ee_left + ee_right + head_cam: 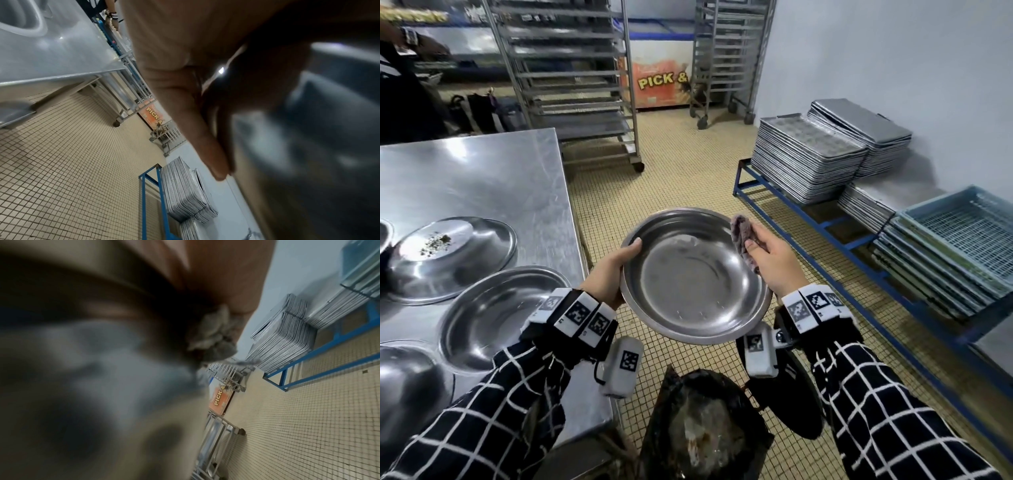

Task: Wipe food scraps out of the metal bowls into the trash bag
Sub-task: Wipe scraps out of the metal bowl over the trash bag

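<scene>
A wide metal bowl (695,277) is held in the air above the black trash bag (705,428), tilted slightly toward me. My left hand (613,270) grips its left rim, thumb over the edge. My right hand (770,263) holds a crumpled greyish-purple cloth (742,236) against the bowl's right rim. The bowl's inside looks nearly clean, with faint smears. In the left wrist view my fingers (195,129) lie under the bowl's blurred underside (308,129). The right wrist view shows the cloth (213,337) bunched under my palm, next to the blurred bowl (82,369).
On the steel table (482,178) at left lie other bowls: one with dark crumbs (452,257), another looking clean (503,315), a third at the near edge (407,387). Stacked baking trays (818,154) and blue crates (962,240) sit on a blue rack at right. Wheeled racks (571,78) stand behind.
</scene>
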{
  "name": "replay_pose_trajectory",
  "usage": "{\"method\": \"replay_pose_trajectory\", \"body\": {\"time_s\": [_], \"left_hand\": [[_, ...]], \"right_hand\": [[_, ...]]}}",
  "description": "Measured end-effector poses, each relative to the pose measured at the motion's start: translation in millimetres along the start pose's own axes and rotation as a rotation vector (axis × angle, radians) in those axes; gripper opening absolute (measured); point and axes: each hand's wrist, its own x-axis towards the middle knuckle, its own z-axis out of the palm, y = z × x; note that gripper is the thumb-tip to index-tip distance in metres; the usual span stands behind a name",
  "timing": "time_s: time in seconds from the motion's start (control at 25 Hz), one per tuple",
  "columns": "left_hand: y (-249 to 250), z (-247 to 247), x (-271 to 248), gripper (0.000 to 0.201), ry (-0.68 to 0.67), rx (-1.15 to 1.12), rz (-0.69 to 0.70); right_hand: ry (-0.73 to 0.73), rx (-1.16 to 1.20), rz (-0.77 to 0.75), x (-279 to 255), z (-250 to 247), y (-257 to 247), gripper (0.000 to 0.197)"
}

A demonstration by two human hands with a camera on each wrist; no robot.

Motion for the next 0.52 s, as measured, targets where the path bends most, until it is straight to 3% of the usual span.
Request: {"method": "replay_pose_trajectory", "body": {"time_s": [0.28, 0.4, 0.52], "left_hand": [[-22.3, 28.4, 3.4, 0.026, 0.296, -0.046, 0.173], [-26.3, 24.5, 5.2, 0.05, 0.199, -0.029, 0.197], [-6.8, 11.5, 2.2, 0.039, 0.023, -0.001, 0.137]], "right_hand": [[0.319, 0.298, 0.151, -21.7, 40.0, 5.4, 0.041], [0.354, 0.299, 0.15, -25.6, 36.2, 1.7, 0.044], [0.248, 0.186, 0.114, -19.4, 3.7, -6.7, 0.041]]}}
